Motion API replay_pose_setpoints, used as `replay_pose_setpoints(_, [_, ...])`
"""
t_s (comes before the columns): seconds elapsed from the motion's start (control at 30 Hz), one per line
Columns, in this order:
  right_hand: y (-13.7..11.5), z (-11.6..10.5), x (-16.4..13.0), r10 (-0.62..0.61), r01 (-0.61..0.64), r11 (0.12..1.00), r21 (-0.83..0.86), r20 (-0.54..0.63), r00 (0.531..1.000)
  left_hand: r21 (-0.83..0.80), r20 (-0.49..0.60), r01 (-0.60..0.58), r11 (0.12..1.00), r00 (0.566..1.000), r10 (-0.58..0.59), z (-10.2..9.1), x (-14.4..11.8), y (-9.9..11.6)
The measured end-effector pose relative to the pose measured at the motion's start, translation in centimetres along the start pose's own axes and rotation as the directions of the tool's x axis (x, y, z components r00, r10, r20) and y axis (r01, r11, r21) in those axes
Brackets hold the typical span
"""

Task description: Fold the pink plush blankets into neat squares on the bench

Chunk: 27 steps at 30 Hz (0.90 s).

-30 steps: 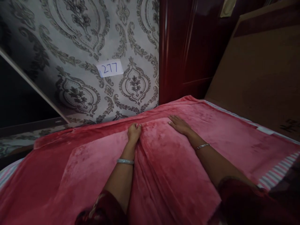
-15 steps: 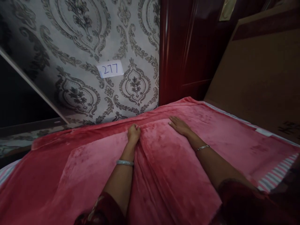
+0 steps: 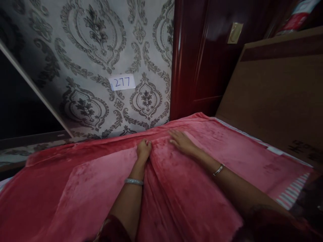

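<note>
A pink plush blanket (image 3: 96, 188) lies spread in front of me, with gathered folds running down its middle towards me. My left hand (image 3: 143, 148) is closed on the blanket at the top of these folds, pinching the cloth. Just to the right, my right hand (image 3: 182, 141) rests on the folded strip of the blanket, palm down with fingers stretched out. A pale bangle circles my left wrist and a silver one my right.
Beyond the blanket stands a patterned wall with a paper marked 277 (image 3: 122, 82). A dark red door (image 3: 196, 60) is beside it. A large cardboard box (image 3: 275, 87) stands at the right. Striped cloth (image 3: 292, 191) shows under the blanket's right edge. A dark panel (image 3: 22, 101) leans at left.
My right hand has slid left along the blanket, closer to my left hand. My left hand keeps its grip. The view has tilted up slightly.
</note>
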State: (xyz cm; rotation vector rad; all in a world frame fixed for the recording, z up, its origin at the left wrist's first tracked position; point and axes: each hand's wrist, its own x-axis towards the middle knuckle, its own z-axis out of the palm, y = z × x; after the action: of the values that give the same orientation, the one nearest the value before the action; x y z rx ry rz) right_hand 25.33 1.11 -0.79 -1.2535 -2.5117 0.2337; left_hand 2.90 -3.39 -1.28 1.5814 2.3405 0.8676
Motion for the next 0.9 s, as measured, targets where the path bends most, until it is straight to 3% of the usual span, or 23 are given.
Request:
replay_pose_setpoints(0.1, [-4.0, 1.8, 0.1, -0.125, 0.13, 0.991, -0.025, 0.146, 0.981, 0.029, 0.01, 0.001, 1.0, 1.0, -0.001, -0.1, 0.0, 0.1])
replay_pose_setpoints(0.2, [-4.9, 3.3, 0.1, -0.15, 0.161, 0.986, -0.05, 0.175, 0.973, 0.056, 0.022, -0.004, 0.998, 1.0, 0.003, -0.1, 0.0, 0.1])
replay_pose_setpoints(0.27, [-3.6, 3.3, 0.1, -0.093, 0.107, 0.991, -0.081, 0.158, 0.983, 0.071, 0.027, -0.002, 0.998, 1.0, 0.0, 0.0, 0.1, 0.0])
replay_pose_setpoints(0.4, [1.9, 1.5, -0.6, 0.108, -0.087, 0.986, -0.145, 0.148, 0.983, 0.085, 0.026, 0.003, 0.996, 1.0, -0.005, 0.3, 0.4, -0.1])
replay_pose_setpoints(0.53, [6.9, -0.3, -1.9, 0.379, -0.366, 0.923, -0.115, 0.128, 0.916, 0.091, 0.019, 0.005, 0.996, 1.0, -0.007, 0.5, 0.5, -0.2])
replay_pose_setpoints(0.63, [8.3, -1.2, -2.8, 0.468, -0.459, 0.883, -0.1, 0.112, 0.877, 0.092, 0.013, 0.001, 0.996, 1.0, -0.002, 0.4, 0.5, -0.1])
replay_pose_setpoints(0.77, [6.3, -2.0, -4.7, 0.44, -0.434, 0.897, -0.088, 0.066, 0.896, 0.093, -0.012, -0.022, 0.995, 1.0, 0.023, -0.1, 0.2, 0.3])
replay_pose_setpoints(0.9, [0.5, -1.4, -8.6, 0.169, -0.163, 0.983, -0.088, 0.07, 0.983, 0.109, -0.122, -0.111, 0.988, 0.985, 0.124, -1.2, -0.6, 1.7])
